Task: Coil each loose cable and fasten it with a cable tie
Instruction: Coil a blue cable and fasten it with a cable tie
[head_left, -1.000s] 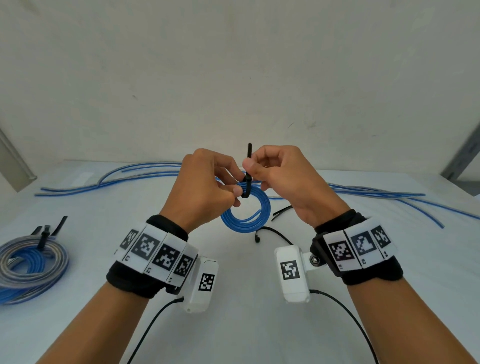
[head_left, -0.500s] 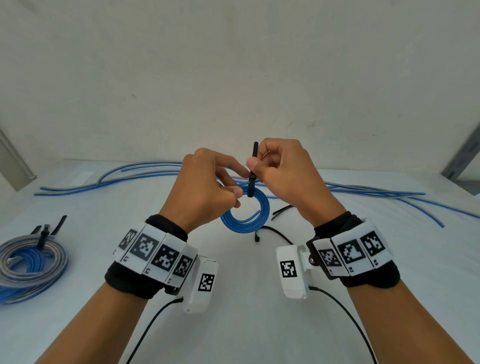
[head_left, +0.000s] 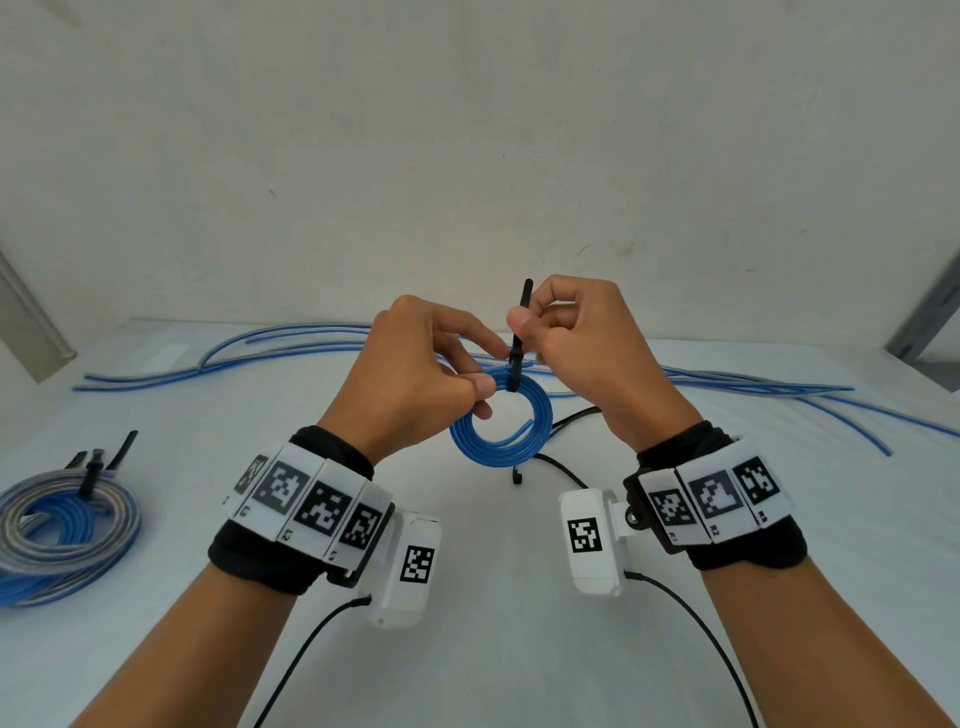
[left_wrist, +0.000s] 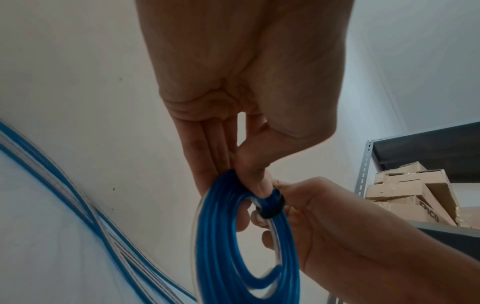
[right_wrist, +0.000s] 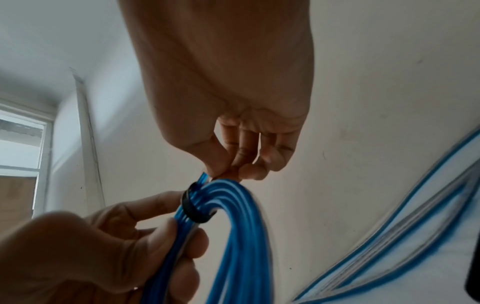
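A small blue cable coil (head_left: 501, 444) (left_wrist: 228, 257) (right_wrist: 233, 236) hangs in the air above the white table (head_left: 493, 597). My left hand (head_left: 415, 374) pinches its top between thumb and fingers (left_wrist: 249, 174). A black cable tie (head_left: 519, 338) wraps the coil's top as a band (left_wrist: 270, 205) (right_wrist: 193, 207). My right hand (head_left: 566, 338) pinches the tie's upright tail just above the coil, with its tip sticking up past the fingers. Loose blue cables (head_left: 260, 353) lie along the table's far side.
A bundle of tied blue and grey coils (head_left: 57, 525) lies at the table's left edge. Spare black ties (head_left: 550, 462) lie on the table under the held coil. More loose blue cables (head_left: 805, 395) stretch to the right. Metal shelving with cardboard boxes (left_wrist: 415, 195) stands at the right.
My right hand has risen, drawing the tie's tail upward so more of it shows above the coil. The left hand has kept its hold on the coil.
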